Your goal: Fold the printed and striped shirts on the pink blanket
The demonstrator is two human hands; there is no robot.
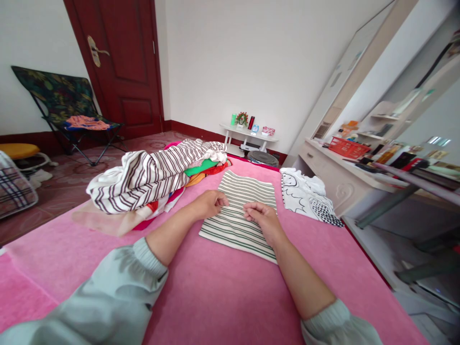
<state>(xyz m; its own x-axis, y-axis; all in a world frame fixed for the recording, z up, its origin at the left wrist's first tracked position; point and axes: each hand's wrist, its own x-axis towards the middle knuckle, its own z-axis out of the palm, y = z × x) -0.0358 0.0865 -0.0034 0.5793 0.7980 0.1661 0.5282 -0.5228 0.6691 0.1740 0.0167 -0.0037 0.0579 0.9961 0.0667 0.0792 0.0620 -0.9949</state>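
A folded white garment with thin green stripes lies flat on the pink bed cover in front of me. My left hand rests on its left edge with fingers curled into a pinch on the fabric. My right hand sits on the middle of the garment, fingers also bent and pinching the cloth. Both forearms reach out from pale green sleeves.
A heap of unfolded clothes, topped by a brown-striped piece, lies to the left. A white printed garment lies folded to the right. A dresser with clutter stands at the bed's right; a folding chair and red door are behind.
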